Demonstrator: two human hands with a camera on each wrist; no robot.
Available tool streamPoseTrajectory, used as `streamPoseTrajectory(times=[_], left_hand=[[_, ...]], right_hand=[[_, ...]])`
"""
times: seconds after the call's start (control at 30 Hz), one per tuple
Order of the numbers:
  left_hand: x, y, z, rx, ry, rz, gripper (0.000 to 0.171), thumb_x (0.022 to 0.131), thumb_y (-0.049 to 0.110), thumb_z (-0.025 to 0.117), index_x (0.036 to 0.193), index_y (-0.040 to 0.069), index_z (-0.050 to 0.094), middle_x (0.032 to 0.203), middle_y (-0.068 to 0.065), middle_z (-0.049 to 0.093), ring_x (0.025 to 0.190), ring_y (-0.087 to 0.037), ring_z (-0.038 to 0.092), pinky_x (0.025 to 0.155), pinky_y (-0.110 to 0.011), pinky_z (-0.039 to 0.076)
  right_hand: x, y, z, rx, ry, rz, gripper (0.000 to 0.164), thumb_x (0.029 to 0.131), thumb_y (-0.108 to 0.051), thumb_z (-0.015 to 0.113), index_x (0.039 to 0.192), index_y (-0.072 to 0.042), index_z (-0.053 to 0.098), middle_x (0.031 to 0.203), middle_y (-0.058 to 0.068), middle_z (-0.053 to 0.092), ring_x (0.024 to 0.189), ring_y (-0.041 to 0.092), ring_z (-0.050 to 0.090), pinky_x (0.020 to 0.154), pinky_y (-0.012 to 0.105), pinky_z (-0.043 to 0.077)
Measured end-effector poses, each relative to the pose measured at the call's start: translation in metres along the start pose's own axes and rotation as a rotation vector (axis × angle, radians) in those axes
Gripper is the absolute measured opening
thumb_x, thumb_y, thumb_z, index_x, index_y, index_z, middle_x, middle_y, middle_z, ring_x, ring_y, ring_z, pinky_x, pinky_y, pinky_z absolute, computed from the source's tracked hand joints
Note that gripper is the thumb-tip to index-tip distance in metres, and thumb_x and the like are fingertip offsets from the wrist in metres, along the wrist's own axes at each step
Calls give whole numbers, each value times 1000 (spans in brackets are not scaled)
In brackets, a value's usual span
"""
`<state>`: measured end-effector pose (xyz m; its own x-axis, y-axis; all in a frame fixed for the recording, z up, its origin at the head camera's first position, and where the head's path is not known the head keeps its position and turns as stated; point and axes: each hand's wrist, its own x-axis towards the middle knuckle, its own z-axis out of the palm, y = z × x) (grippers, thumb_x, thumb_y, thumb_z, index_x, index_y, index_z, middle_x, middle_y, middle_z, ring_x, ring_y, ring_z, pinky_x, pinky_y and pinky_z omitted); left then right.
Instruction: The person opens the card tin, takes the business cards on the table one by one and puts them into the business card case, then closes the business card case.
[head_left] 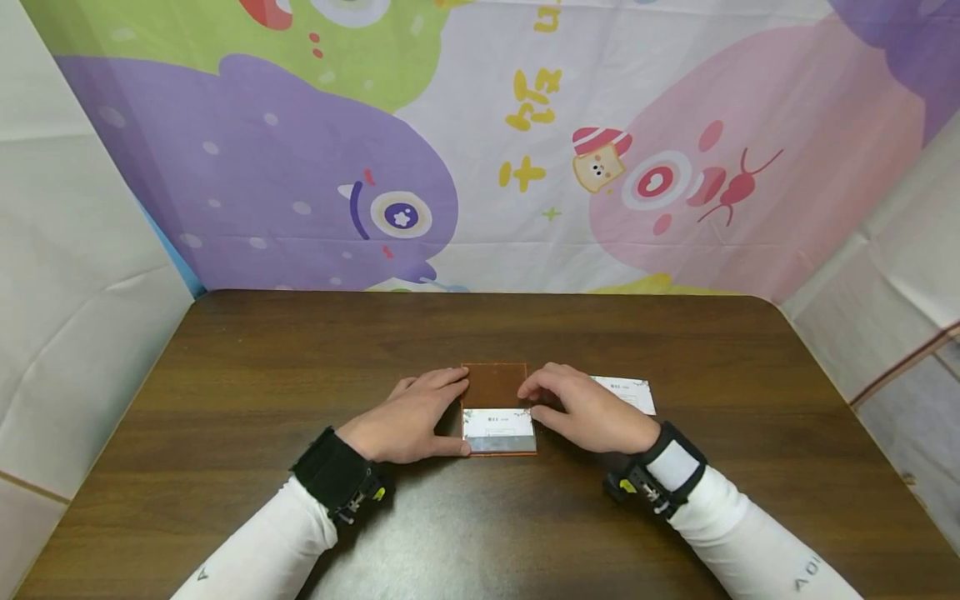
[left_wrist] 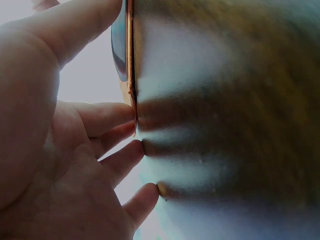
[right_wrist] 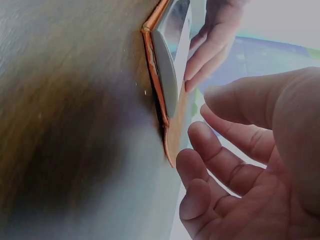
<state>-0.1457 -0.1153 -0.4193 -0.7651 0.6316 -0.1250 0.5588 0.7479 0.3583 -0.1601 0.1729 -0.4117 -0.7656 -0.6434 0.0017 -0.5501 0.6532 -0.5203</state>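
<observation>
An open card case with a brown cover [head_left: 495,385] lies flat on the table. White business cards [head_left: 498,422] fill its near half, above a grey metallic band [head_left: 497,444]. At the case's left edge, my left hand [head_left: 411,421] rests with its fingers stretched out; the thumb touches the near corner and the fingertips the far part. In the left wrist view the other fingertips [left_wrist: 131,150] reach the table. My right hand [head_left: 581,407] hovers beside the right edge with loosely bent fingers. The right wrist view shows nothing between those fingers and a small gap to the case [right_wrist: 159,80].
A single white card [head_left: 637,393] lies on the table behind the right hand, which partly covers it. The brown wooden table [head_left: 300,350] ends at a cartoon-printed cloth [head_left: 480,250], with white cloth walls left and right.
</observation>
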Motion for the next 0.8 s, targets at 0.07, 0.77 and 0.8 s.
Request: streamPoseTrajectory(times=[0.07,0.77,0.8], left_hand=[[0,0,0,-3,2,4,93,89,60,65,156,4,33,163,-9,24,148,-26,21,111,-54,23],[-1,0,0,-4,4,9,93,89,59,64,157,4,32,163,-8,23,148,-26,20,112,-53,22],[-1,0,0,-4,0,6,94,89,60,64,157,5,31,163,-8,22,148,-26,19,112,-53,21]], right_hand=[[-2,1,-2,-4,8,6,22,98,-21,63,120,-16,65,111,-7,60,100,10,55,86,30,47],[-22,21,-20,-17,78,21,28,93,-22,70,120,-13,65,113,-1,62,101,18,57,88,36,48],[-23,22,-21,-16,82,22,29,93,-22,71,120,-13,65,112,-1,62,100,18,57,87,36,48]])
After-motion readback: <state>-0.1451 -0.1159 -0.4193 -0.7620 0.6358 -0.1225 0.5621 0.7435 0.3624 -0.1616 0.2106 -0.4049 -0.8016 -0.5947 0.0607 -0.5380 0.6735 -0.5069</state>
